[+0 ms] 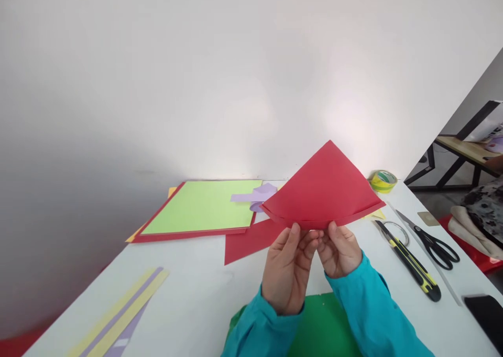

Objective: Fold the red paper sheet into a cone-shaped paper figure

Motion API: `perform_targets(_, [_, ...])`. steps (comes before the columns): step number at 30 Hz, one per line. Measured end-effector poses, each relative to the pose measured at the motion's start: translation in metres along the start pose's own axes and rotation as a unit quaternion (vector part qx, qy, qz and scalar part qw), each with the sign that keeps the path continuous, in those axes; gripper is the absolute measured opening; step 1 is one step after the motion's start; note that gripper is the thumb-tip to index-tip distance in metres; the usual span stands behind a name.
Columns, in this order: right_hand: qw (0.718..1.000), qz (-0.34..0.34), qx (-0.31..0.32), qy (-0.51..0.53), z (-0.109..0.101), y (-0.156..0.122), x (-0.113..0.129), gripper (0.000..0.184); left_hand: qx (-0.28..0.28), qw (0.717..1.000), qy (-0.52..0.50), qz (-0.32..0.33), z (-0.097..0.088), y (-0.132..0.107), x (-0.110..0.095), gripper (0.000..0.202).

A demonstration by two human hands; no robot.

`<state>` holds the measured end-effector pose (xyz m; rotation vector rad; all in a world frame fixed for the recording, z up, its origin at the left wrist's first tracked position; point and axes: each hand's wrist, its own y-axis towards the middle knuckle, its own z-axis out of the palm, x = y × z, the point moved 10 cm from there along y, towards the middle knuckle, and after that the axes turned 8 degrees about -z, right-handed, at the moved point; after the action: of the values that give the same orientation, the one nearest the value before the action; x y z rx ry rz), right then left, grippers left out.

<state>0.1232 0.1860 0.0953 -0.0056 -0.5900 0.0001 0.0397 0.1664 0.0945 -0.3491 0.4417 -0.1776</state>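
I hold a folded red paper sheet [324, 189] up over the white table [196, 294]; it is bent into a triangle with its point up. My left hand [288, 268] and my right hand [340, 249] sit side by side, fingers pinched on the sheet's lower curved edge. Both sleeves are teal. Beneath the sheet another red paper piece [247, 239] lies flat on the table.
A light green sheet on a red sheet [202, 207] lies at the back left, with lilac scraps [257, 194] beside it. Yellow and lilac strips [121, 315] lie front left. Green paper [324, 328] lies under my wrists. A tape roll [383, 180], utility knife [412, 262], scissors [432, 241] and black phone [485, 315] lie right.
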Motion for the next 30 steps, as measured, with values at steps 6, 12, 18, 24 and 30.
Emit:
perform_targets(6, [0.991, 0.108, 0.049, 0.063, 0.001, -0.001, -0.027, 0.028, 0.01, 0.994, -0.031, -0.105, -0.002, 0.007, 0.018, 0.033])
perform_targets(12, [0.98, 0.164, 0.077, 0.08, 0.001, -0.004, -0.035, 0.036, 0.102, 0.978, -0.066, -0.167, 0.012, 0.004, 0.028, 0.052])
perform_targets(18, [0.993, 0.089, 0.047, 0.058, 0.008, -0.006, -0.015, 0.03, 0.141, 0.964, -0.096, -0.203, 0.016, -0.003, 0.031, 0.054])
perform_targets(24, [0.996, 0.041, 0.007, 0.078, 0.013, -0.009, -0.008, 0.029, 0.094, 0.976, -0.117, -0.155, 0.008, 0.003, 0.02, 0.05])
perform_targets(30, [0.998, 0.053, -0.017, 0.039, 0.007, -0.007, -0.005, 0.03, -0.019, 0.989, -0.092, -0.111, 0.007, -0.009, 0.017, 0.044])
